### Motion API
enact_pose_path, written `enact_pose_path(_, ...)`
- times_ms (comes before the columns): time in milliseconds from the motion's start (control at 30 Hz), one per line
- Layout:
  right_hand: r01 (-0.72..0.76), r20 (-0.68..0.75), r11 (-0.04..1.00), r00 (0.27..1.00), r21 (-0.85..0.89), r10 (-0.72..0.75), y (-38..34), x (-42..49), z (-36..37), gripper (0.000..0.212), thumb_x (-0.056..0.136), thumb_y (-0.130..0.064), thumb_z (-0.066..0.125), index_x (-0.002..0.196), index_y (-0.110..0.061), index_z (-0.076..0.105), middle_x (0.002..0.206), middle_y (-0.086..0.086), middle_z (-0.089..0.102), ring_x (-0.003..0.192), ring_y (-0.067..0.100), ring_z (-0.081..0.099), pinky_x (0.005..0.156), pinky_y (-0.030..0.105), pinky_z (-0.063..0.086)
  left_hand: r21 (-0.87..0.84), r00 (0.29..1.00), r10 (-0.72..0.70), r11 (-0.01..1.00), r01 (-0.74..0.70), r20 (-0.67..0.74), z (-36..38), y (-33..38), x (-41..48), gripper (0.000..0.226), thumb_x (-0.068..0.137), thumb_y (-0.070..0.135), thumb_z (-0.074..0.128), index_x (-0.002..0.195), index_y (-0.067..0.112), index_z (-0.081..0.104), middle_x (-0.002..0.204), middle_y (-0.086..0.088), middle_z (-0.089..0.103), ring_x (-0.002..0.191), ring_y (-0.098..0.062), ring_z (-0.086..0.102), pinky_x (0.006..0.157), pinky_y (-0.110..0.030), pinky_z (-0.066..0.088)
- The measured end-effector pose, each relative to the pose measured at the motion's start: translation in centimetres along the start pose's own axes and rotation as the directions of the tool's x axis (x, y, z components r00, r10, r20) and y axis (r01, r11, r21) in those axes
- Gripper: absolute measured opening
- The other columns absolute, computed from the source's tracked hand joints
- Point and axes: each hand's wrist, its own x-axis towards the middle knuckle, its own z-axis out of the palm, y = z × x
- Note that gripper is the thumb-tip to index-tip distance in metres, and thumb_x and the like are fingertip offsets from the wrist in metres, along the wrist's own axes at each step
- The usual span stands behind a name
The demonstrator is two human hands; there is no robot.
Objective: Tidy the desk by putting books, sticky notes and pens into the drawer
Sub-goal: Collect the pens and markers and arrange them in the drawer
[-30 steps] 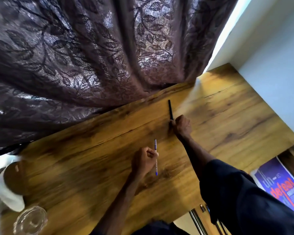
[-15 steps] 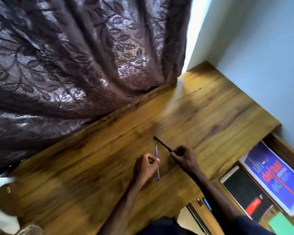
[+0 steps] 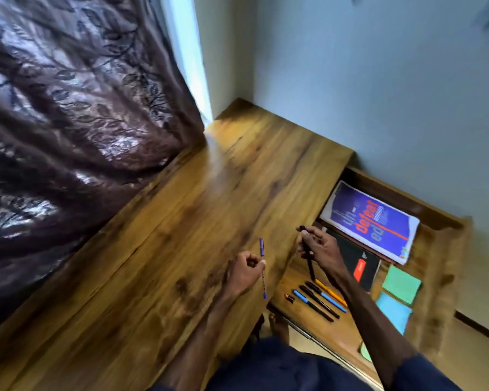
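Nearest, the left hand hovers over the desk by its right edge, fingers curled round a blue pen held nearly upright. Just right of it, the right hand pinches a black pen whose lower end hangs over the open drawer. Under that hand a row of pens lies on the drawer floor. Right of them sit a blue pad and a green pad of sticky notes, apart from each other. Farther in lies a black notebook, then a purple book at the drawer's back. Beyond the desk hang a dark leaf-patterned curtain and a pale wall.
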Motion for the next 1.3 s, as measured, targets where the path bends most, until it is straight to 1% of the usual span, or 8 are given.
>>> enact_pose_path(67,0.019,-0.06,0.986,0.998,-0.168,-0.03,1.3,-0.3,-2.2,0.026,0.102,-0.018,0.057,0.123,-0.009,0.07,0.08,0.005,0.067,0.071,0.017,0.062,0.06,0.027,0.052,0.032,0.998,0.033,0.999,-0.035,0.046,1.5,0.9,-0.4,0.025,0.091,0.029,0.07,0.103,0.007,0.073,0.096,-0.01,0.077,0.089,-0.03,0.074,0.082,-0.044,0.061)
enact_pose_path(167,0.017,-0.086,0.909,0.995,-0.417,-0.058,3.4,-0.9,-5.4,0.027,0.101,-0.01,0.057,0.123,-0.002,0.071,0.097,0.005,0.07,0.089,0.014,0.061,0.078,0.025,0.044,0.062,0.993,0.06,0.996,-0.066,0.102,3.6,1.9,-0.7,0.024,0.09,0.032,0.071,0.101,0.01,0.075,0.093,-0.007,0.078,0.086,-0.027,0.075,0.081,-0.043,0.061)
enact_pose_path(267,-0.045,-0.072,0.845,0.997,-0.532,0.007,5.2,-1.8,-8.6,0.03,0.098,-0.007,0.059,0.126,-0.002,0.069,0.109,0.008,0.073,0.097,0.015,0.063,0.08,0.022,0.041,0.091,0.983,0.066,0.992,-0.083,0.172,5.7,2.7,-0.9,0.021,0.092,0.033,0.07,0.1,0.013,0.074,0.091,-0.004,0.078,0.082,-0.021,0.076,0.08,-0.04,0.063)
enact_pose_path(467,-0.173,-0.195,0.803,0.978,-0.57,0.072,8.5,-3.5,-12.1,0.023,0.088,-0.008,0.074,0.111,-0.003,0.073,0.102,0.014,0.075,0.097,0.029,0.071,0.085,0.033,0.053,0.138,0.963,0.059,0.986,-0.098,0.264,9.0,3.4,-1.0,0.013,0.093,0.03,0.07,0.1,0.019,0.071,0.09,0.001,0.075,0.069,-0.009,0.072,0.061,-0.024,0.06)
enact_pose_path(567,-0.162,-0.159,0.764,0.984,-0.625,0.079,9.8,-3.6,-12.5,0.02,0.09,-0.011,0.072,0.11,-0.006,0.074,0.107,0.012,0.075,0.101,0.025,0.07,0.086,0.03,0.052,0.162,0.962,0.038,0.983,-0.084,0.271,10.1,3.6,-0.8,0.013,0.093,0.03,0.07,0.099,0.019,0.071,0.089,0.002,0.075,0.073,-0.011,0.073,0.06,-0.022,0.059)
enact_pose_path(700,-0.095,-0.071,0.709,0.995,-0.699,0.063,11.2,-2.9,-12.1,0.021,0.094,-0.013,0.067,0.113,-0.008,0.075,0.111,0.012,0.072,0.105,0.025,0.066,0.089,0.03,0.049,0.175,0.959,0.019,0.982,-0.072,0.284,10.9,3.8,-0.6,0.005,0.093,0.026,0.07,0.093,0.021,0.07,0.081,0.002,0.074,0.06,-0.002,0.069,0.054,-0.016,0.054)
enact_pose_path(1000,-0.059,-0.014,0.651,0.997,-0.757,0.074,12.4,-0.2,-11.4,0.023,0.1,-0.017,0.061,0.117,-0.01,0.073,0.111,0.011,0.064,0.102,0.023,0.062,0.084,0.03,0.051,0.157,0.968,0.001,0.987,-0.042,0.251,11.8,4.0,-0.4,0.016,0.095,0.023,0.069,0.103,0.01,0.07,0.093,-0.006,0.075,0.078,-0.018,0.076,0.062,-0.021,0.06)
enact_pose_path(1300,-0.022,0.05,0.611,0.994,-0.791,0.101,13.3,0.7,-11.6,0.027,0.098,-0.019,0.063,0.123,-0.017,0.072,0.113,0.008,0.065,0.105,0.021,0.063,0.089,0.036,0.056,0.158,0.971,-0.028,0.987,-0.01,0.237,12.7,3.5,-0.6,0.015,0.094,0.027,0.069,0.102,0.014,0.07,0.088,0.0,0.074,0.073,-0.014,0.075,0.061,-0.019,0.059)
